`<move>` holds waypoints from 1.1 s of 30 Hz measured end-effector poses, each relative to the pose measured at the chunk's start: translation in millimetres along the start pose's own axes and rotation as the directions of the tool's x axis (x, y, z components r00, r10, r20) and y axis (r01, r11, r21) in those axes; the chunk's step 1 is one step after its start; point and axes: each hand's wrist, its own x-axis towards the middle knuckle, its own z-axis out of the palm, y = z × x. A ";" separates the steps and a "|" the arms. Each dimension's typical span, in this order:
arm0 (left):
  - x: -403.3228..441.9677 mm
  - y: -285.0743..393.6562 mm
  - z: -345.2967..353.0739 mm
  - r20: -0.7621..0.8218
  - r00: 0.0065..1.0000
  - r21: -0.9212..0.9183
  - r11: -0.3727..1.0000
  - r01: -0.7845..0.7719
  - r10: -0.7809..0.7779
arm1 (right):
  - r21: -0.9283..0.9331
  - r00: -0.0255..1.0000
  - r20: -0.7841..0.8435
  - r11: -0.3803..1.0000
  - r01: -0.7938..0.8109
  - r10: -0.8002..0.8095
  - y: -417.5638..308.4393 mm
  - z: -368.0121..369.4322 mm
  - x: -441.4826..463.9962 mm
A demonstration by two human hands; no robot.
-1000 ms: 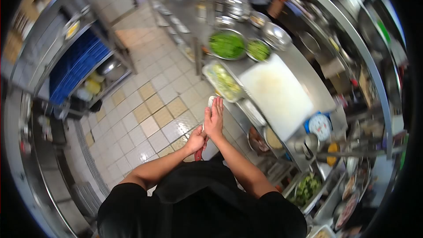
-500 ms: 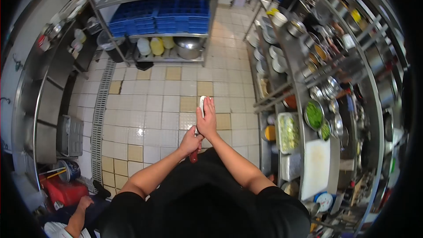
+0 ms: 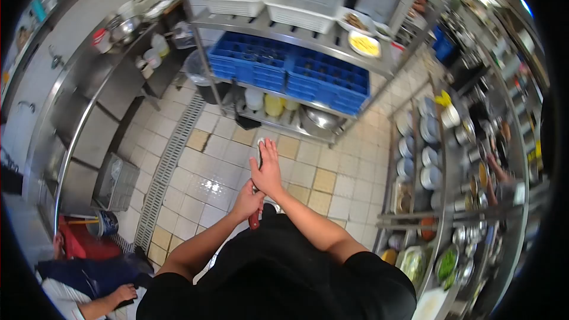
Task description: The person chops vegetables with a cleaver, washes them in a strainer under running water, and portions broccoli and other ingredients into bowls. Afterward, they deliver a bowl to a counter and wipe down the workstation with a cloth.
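Note:
My left hand (image 3: 246, 202) is wrapped round what looks like a knife (image 3: 254, 220). Its reddish-brown handle sticks out below the fist, toward my body. My right hand (image 3: 268, 172) lies with straight fingers along the upper part of the knife, just above the left hand. That palm hides most of the blade; only a narrow pale and dark strip shows at the left side of the fingers. Both hands are held in front of my black top, over the tiled floor (image 3: 201, 186).
Ahead stands a metal rack (image 3: 332, 92) with blue crates (image 3: 249, 71) and white baskets (image 3: 234, 3). On the right, shelves hold stacked bowls (image 3: 430, 178) and greens (image 3: 447, 265). Steel sinks (image 3: 89, 136) line the left. Another person (image 3: 89, 278) is at lower left, near a red container (image 3: 86, 241).
My view has swung round to the right and forward, so the rack is nearer and shows more fully. Both hands keep much the same hold on the knife. More of the other person shows.

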 end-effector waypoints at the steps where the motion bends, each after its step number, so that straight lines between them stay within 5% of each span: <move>1: 14.7 17.1 -19.4 -0.054 0.998 -0.043 0.998 -0.035 0.033 | 0.024 0.998 0.038 0.999 0.049 -0.050 -11.1 19.1 29.0; 7: 80.0 75.8 -132.3 -0.350 0.932 -0.237 0.953 -0.188 0.097 | 0.145 0.896 0.329 0.953 0.265 -0.299 -52.3 139.4 164.7; 18: 267.8 227.3 -386.6 -0.420 0.894 -0.212 0.940 -0.267 0.159 | 0.038 0.780 0.249 0.811 0.584 -0.574 -101.5 369.8 444.9; 24: 333.1 322.5 -498.3 -0.319 0.929 -0.218 0.939 -0.266 0.189 | -0.068 0.752 0.242 0.762 0.644 -0.613 -139.2 446.8 610.6; 27: 349.6 323.5 -535.3 -0.327 0.935 -0.216 0.952 -0.217 0.139 | -0.509 0.781 0.327 0.598 0.620 -0.532 -111.2 491.4 695.6; 32: 356.3 286.6 -560.5 -0.433 0.901 -0.353 0.913 -0.205 0.035 | -0.531 0.889 0.345 0.718 0.450 -0.302 -113.3 510.7 755.8; 33: 356.0 273.5 -565.7 -0.446 0.895 -0.388 0.899 -0.205 0.011 | -0.419 0.899 0.314 0.805 0.419 -0.305 -112.3 512.2 758.0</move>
